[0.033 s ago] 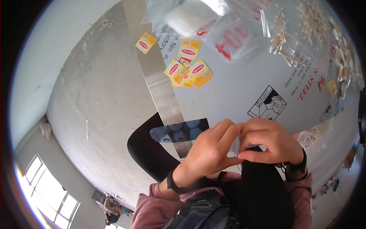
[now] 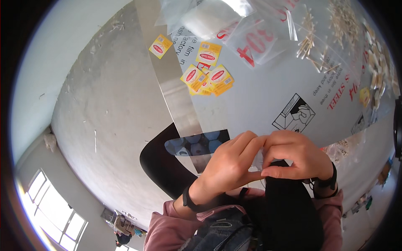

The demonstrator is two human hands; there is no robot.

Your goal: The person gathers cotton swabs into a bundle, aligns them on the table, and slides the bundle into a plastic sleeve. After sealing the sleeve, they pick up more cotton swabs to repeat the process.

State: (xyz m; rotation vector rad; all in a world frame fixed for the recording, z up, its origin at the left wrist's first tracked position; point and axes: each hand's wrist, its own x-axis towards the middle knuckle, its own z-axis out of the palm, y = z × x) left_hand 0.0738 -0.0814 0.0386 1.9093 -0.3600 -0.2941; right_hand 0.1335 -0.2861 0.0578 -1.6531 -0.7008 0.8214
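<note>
My left hand [image 2: 232,161] and my right hand [image 2: 295,154] meet at the table's near edge, fingertips touching. Both are closed in a pinch on a small clear plastic bag [image 2: 258,160], mostly hidden behind the fingers. Whether anything is inside the bag cannot be made out. Beyond the hands lie several yellow-and-white printed cards [image 2: 209,53] with red ovals, some overlapping. One more yellow card [image 2: 160,47] rests apart on the bare metal strip. Farther off are clear plastic bags [image 2: 255,39] and loose cotton swabs [image 2: 307,37].
The table [image 2: 251,104] is covered in printed protective film. A larger swab pile [image 2: 343,21] and packed swab bags [image 2: 379,79] sit at the right. A black chair part [image 2: 161,163] with a patterned piece [image 2: 197,143] stands by the near left edge. A bag of swabs [image 2: 337,149] lies right of my hands.
</note>
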